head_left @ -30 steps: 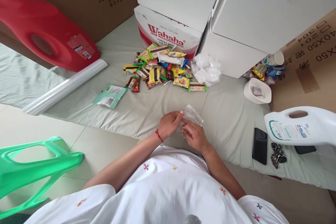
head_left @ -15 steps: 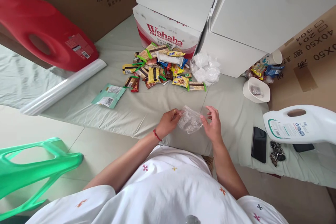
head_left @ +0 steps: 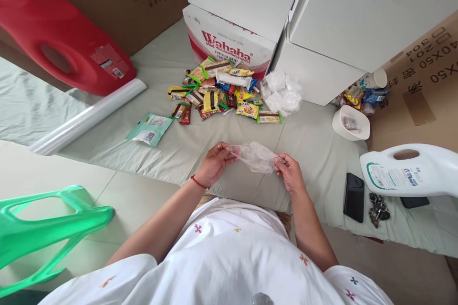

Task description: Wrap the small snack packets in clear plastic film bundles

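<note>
A thin clear plastic bag (head_left: 255,156) is stretched sideways between my two hands, just above the cloth-covered surface. My left hand (head_left: 213,164), with a red string bracelet at its wrist, pinches the bag's left end. At the opposite end, the fingers of my right hand (head_left: 288,169) are closed on the plastic. Beyond the bag lies a heap of wrapped snack bars (head_left: 211,101) in yellow, green, brown and white wrappers. Several crumpled clear plastic bags (head_left: 282,91) sit to the right of that heap.
A Wahaha carton (head_left: 229,43) stands behind the snacks. To the left are a teal pouch (head_left: 150,128), a plastic roll (head_left: 89,116), a red jug (head_left: 64,33) and a green stool (head_left: 53,228). Rightward lie a white bowl (head_left: 351,123), white bottle (head_left: 408,170), phone (head_left: 354,197) and keys (head_left: 379,209).
My left hand has moved left, pulling the bag wider and flatter. My right hand, whose fingers were partly spread, has closed on the bag's right end.
</note>
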{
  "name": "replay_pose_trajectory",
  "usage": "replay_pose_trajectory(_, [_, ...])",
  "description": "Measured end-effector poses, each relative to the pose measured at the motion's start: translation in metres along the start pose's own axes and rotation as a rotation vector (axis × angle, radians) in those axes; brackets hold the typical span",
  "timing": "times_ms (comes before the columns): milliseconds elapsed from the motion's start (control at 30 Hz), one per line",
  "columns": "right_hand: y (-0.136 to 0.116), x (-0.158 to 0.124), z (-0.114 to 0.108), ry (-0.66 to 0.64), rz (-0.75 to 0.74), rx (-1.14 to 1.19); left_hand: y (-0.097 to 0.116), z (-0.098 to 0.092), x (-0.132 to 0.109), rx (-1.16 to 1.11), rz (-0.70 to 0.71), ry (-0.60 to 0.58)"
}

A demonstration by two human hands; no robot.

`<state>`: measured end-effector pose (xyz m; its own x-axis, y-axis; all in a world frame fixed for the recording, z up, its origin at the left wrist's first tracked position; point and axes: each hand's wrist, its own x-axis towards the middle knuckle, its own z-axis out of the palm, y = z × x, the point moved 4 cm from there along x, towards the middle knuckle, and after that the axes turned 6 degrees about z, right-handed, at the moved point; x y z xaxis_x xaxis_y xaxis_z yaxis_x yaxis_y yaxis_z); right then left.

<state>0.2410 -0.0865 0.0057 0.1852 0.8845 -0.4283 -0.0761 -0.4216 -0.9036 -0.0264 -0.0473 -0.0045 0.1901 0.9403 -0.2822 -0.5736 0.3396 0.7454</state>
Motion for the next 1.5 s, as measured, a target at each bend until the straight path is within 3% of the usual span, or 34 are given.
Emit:
replay_pose_trajectory(167, [-0.003, -0.009, 0.015, -0.189, -0.01, 0.005, 0.001, 0.001, 0.007, -0.098, 0.011, 0.077])
replay_pose_trajectory(267, [-0.004, -0.008, 0.017, -0.152, -0.007, -0.008, 0.001, 0.0, 0.009, -0.027, 0.063, 0.112])
replay_pose_trajectory(333, [-0.004, -0.006, 0.017, -0.107, 0.025, 0.018, 0.006, -0.005, 0.006, 0.196, 0.221, 0.194])
replay_pose_trajectory(433, [-0.003, -0.003, 0.018, -0.084, 0.083, 0.065, 0.025, -0.006, -0.013, 0.769, 0.666, 0.321])
replay_pose_trajectory(500, [-0.003, -0.002, 0.018, -0.089, 0.1, 0.074, 0.031, 0.007, -0.029, 1.123, 0.955, 0.188])
replay_pose_trajectory(533, [-0.003, -0.001, 0.019, -0.097, 0.102, 0.069, 0.03, 0.016, -0.035, 1.257, 1.051, 0.038])
replay_pose_trajectory(600, [-0.005, 0.0, 0.02, -0.114, 0.1, 0.054, 0.022, 0.032, -0.04, 1.456, 1.112, -0.296])
replay_pose_trajectory(633, [-0.006, 0.0, 0.02, -0.119, 0.096, 0.048, 0.016, 0.038, -0.04, 1.536, 1.084, -0.422])
replay_pose_trajectory(700, [-0.009, 0.001, 0.018, -0.104, 0.077, 0.066, 0.008, 0.042, -0.031, 1.669, 0.957, -0.505])
replay_pose_trajectory(800, [-0.012, -0.001, 0.015, -0.06, 0.028, 0.165, 0.002, 0.039, -0.013, 1.719, 0.772, -0.376])
replay_pose_trajectory(933, [-0.004, -0.011, 0.029, -0.132, 0.019, 0.153, -0.003, 0.035, -0.004, 1.558, 0.707, -0.178])
replay_pose_trajectory(1067, [0.003, -0.014, 0.054, -0.159, -0.037, 0.064, -0.01, 0.044, -0.008, 1.37, 0.675, -0.161])
replay_pose_trajectory(1167, [0.003, -0.006, 0.062, -0.125, 0.006, 0.062, -0.007, 0.046, -0.008, 1.181, 0.617, -0.158])
replay_pose_trajectory(1367, [-0.008, 0.01, 0.035, -0.096, 0.046, 0.062, 0.018, 0.014, 0.003, 0.648, 0.345, -0.066])
replay_pose_trajectory(1500, [-0.013, 0.014, 0.003, -0.108, 0.112, 0.087, 0.04, -0.01, 0.005, 0.477, 0.311, -0.067])
